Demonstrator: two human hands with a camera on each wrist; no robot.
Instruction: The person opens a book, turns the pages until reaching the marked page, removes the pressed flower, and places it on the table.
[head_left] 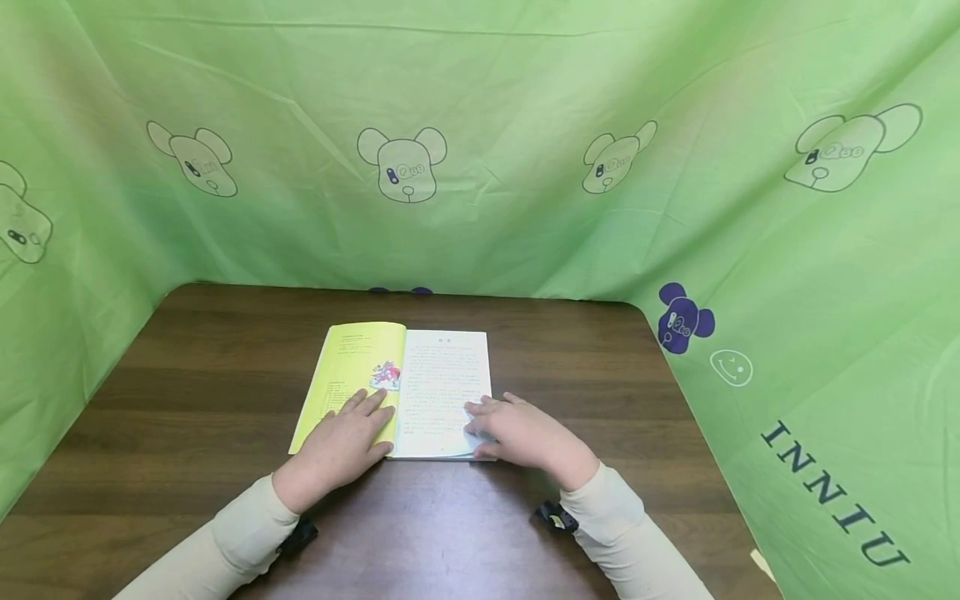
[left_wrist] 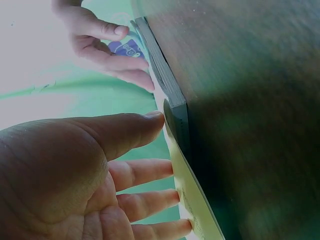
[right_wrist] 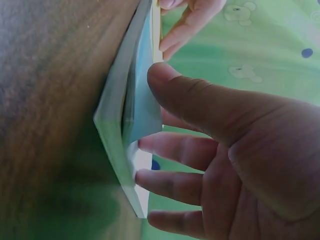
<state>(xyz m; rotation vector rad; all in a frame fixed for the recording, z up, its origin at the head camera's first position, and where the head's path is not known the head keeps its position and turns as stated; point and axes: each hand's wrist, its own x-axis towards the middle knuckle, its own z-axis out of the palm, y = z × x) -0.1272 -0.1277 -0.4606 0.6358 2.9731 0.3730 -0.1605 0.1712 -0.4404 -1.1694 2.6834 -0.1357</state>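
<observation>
Book mid-table, near edge under both hands.

Green fabric backdrop, right-hand panel: dark capital lettering "INNIU", running diagonally downward. Open paperback book with yellow left page and white right page: printed lines of text, too small to read.

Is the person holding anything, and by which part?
The left hand presses flat on the open book's yellow left page. The right hand has its grip on the lower right corner, thumb lifting a page there.
</observation>
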